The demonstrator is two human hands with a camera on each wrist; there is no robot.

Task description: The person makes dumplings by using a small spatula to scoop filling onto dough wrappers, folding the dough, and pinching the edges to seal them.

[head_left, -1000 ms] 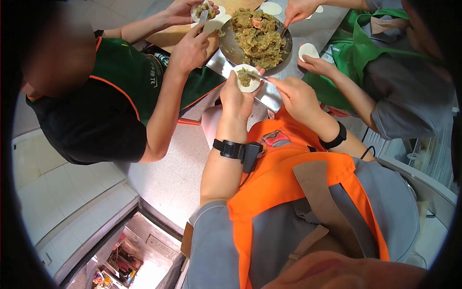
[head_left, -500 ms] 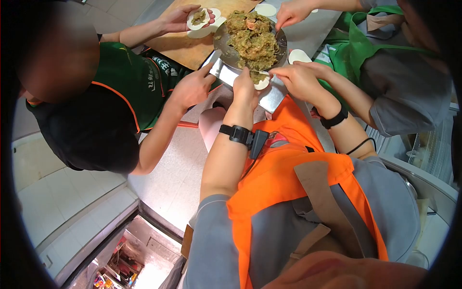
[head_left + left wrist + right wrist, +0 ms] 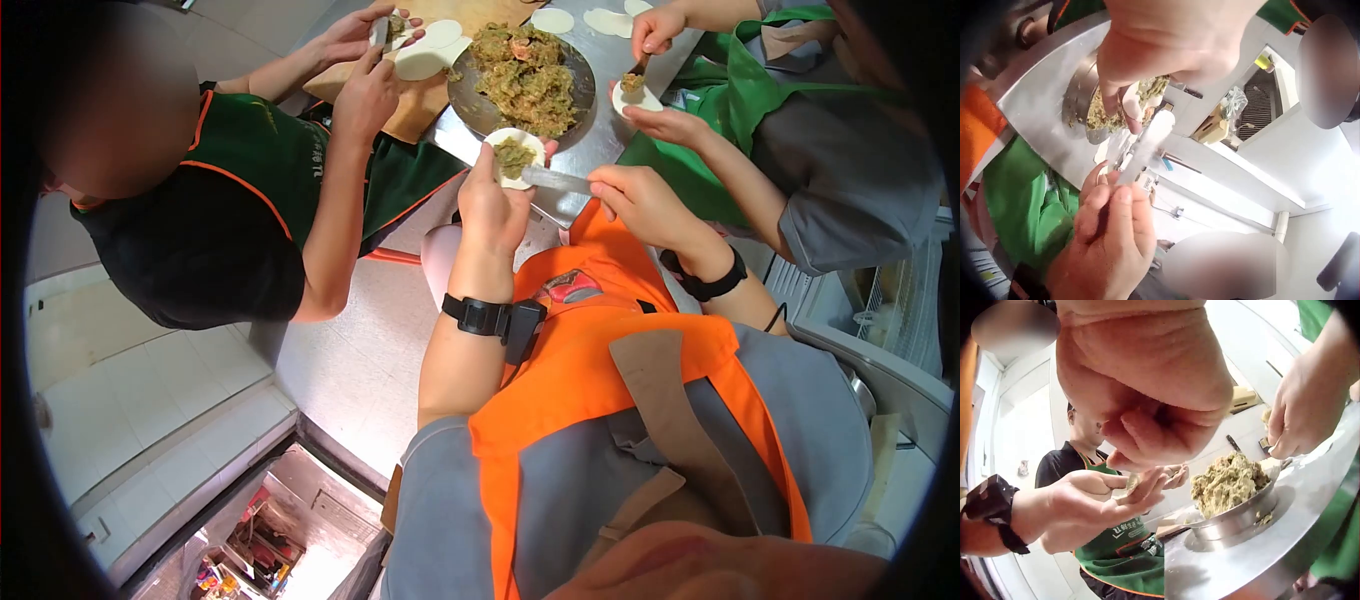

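Note:
A round white dumpling wrapper lies in my left hand, its edge gripped by thumb and fingers, close to the near rim of the filling bowl. Greenish chopped filling sits spread over its middle. In my right hand I grip a flat metal spatula by its handle; the blade's rounded end reaches the wrapper's right edge. The left wrist view shows that blade bare and pale with smears. My curled right fingers hide the handle in the right wrist view.
A shallow metal bowl heaped with filling stands on the steel table. At left, a person in a dark green apron works a wrapper over a wooden board; at right, another holds a wrapper. Loose wrappers lie farther back.
My left hand has turned from the bowl's edge so the wrapper faces up, and my spatula has drawn right. Both other people have brought their utensils from near the bowl to their wrappers.

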